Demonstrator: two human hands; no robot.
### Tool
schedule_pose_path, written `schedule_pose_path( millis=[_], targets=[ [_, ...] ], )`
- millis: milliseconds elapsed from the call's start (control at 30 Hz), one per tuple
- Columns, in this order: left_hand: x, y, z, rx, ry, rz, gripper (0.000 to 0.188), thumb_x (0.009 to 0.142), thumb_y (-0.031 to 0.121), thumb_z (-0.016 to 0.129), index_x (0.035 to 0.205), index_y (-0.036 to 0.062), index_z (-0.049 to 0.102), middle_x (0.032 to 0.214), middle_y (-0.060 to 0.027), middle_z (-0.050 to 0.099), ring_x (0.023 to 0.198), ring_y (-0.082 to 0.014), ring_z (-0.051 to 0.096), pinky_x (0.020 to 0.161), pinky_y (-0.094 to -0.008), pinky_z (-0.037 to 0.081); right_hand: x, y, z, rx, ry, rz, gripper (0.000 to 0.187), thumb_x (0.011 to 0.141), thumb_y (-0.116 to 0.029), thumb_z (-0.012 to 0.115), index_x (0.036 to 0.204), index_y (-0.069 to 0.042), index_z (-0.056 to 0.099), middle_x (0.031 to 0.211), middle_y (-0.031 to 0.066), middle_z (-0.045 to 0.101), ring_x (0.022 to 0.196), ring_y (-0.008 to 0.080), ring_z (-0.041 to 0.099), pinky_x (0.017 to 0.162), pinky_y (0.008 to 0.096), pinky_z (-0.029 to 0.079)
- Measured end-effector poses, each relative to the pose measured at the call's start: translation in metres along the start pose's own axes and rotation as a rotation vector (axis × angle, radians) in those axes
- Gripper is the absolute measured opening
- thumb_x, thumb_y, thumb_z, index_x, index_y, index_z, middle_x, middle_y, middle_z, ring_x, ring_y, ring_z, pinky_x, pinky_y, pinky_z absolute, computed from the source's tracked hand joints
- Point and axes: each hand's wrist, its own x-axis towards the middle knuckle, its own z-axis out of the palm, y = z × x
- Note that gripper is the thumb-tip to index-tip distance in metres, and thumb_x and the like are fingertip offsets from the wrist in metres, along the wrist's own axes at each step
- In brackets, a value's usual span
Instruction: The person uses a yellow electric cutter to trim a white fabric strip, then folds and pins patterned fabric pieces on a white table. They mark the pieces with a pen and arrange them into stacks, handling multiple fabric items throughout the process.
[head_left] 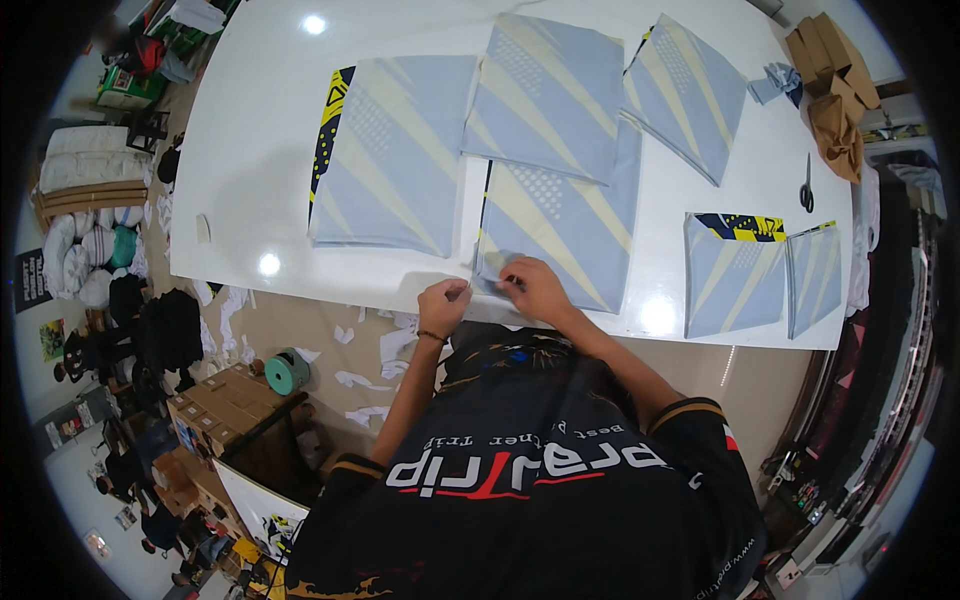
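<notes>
My left hand (443,305) is closed in a pinch at the table's near edge, beside the lower left corner of a blue-grey fabric stack (560,225) with pale yellow stripes. Over that same corner, my right hand (537,290) has its fingers pressed together. What either hand pinches is too small or hidden to make out. Another striped fabric stack (400,160) lies to the left, with a black and yellow patterned strip along its side. One more fabric piece (550,90) overlaps the top of the stack under my right hand.
The white table (250,190) also bears a fabric piece (690,95) at the far right and two smaller pieces (735,280) (815,275) at the right. Black scissors (806,185) lie near brown paper (835,130). Scraps (395,350) litter the floor beside a cardboard box (235,405).
</notes>
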Motion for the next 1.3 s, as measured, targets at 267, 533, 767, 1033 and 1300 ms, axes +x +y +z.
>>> schedule_pose_path(
  millis=[267,533,767,1033,1300],
  targets=[
    [0.009,0.034,0.025,0.480,0.039,0.092,0.040,0.084,0.040,0.080,0.084,0.0010,0.070,0.074,-0.0141,0.068,0.069,-0.0235,0.069,0.067,-0.0365,0.054,-0.047,0.024,-0.085,0.322,0.725,0.318,0.003,0.101,-0.003,0.061,0.102,-0.001,0.059,0.086,0.0029,0.060,0.076,0.0102,0.056,0.069,0.0271,0.047],
    [0.000,0.023,0.011,-0.107,-0.002,0.064,0.017,0.084,0.010,0.075,0.082,0.0024,0.060,0.073,-0.0095,0.065,0.068,-0.0147,0.064,0.062,-0.0310,0.056,-0.136,0.018,-0.198,0.538,1.320,0.292,0.004,0.105,-0.007,0.058,0.108,-0.005,0.057,0.095,0.0002,0.060,0.086,0.0067,0.055,0.073,0.0239,0.046],
    [-0.032,0.088,-0.024,-0.554,0.064,-0.072,0.022,0.090,-0.002,0.070,0.109,0.0012,0.059,0.087,-0.0090,0.070,0.076,-0.0123,0.068,0.062,-0.0290,0.062,-0.201,0.013,-0.234,0.551,1.436,0.259,0.007,0.104,-0.008,0.061,0.108,-0.005,0.056,0.092,0.0001,0.061,0.079,0.0052,0.054,0.070,0.0207,0.044],
    [-0.060,0.139,-0.066,-0.528,0.137,-0.013,0.048,0.089,-0.004,0.071,0.135,-0.0017,0.058,0.094,-0.0128,0.072,0.077,-0.0123,0.068,0.063,-0.0271,0.061,-0.239,0.005,-0.269,0.452,1.729,0.202,0.001,0.102,-0.008,0.059,0.101,-0.008,0.060,0.075,-0.0083,0.046,0.062,-0.0020,0.039,0.053,0.0169,0.028],
    [-0.064,0.199,-0.097,-0.565,0.175,0.112,0.046,0.093,-0.003,0.068,0.138,-0.0043,0.058,0.086,-0.0081,0.072,0.068,-0.0082,0.064,0.058,-0.0231,0.057,-0.258,-0.041,-0.285,0.399,1.734,0.176,0.004,0.101,-0.007,0.057,0.102,-0.005,0.061,0.078,-0.0046,0.051,0.069,0.0024,0.046,0.059,0.0201,0.037]
  ],
)
